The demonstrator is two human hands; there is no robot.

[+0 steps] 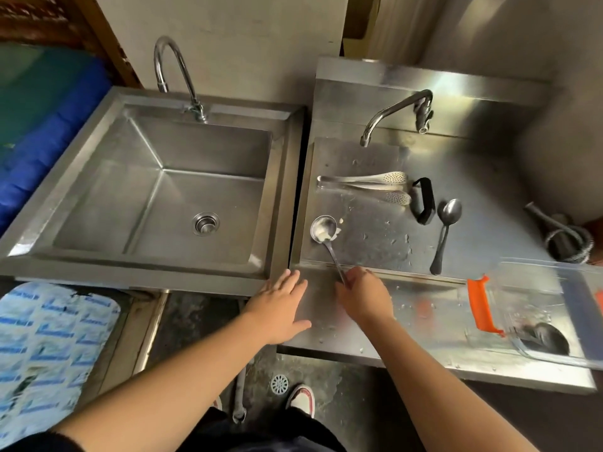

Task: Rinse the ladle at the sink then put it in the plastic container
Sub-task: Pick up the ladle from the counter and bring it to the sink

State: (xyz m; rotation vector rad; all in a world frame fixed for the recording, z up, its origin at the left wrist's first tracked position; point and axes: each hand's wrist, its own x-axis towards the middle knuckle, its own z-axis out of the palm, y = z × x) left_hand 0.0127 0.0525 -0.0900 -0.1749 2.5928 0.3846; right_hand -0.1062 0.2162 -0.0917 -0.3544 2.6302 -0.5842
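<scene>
A small steel ladle (323, 228) with white food residue in its bowl lies on the wet steel counter, its handle pointing toward me. My right hand (363, 294) is closed around the end of that handle at the counter's front ledge. My left hand (283, 304) rests flat and open on the counter's front left corner, holding nothing. The empty steel sink (98, 177) with a curved tap (173, 65) stands to the left. A clear plastic container (554, 272) with an orange clip sits at the right edge, a dark utensil inside it.
On the counter (473, 197) lie steel tongs (365, 185), a black clip-like object (424, 200) and a dark spoon (445, 230). A second tap (396, 110) hangs over the counter. A coiled hose (567, 238) sits at far right. Blue padding lies left of the sink.
</scene>
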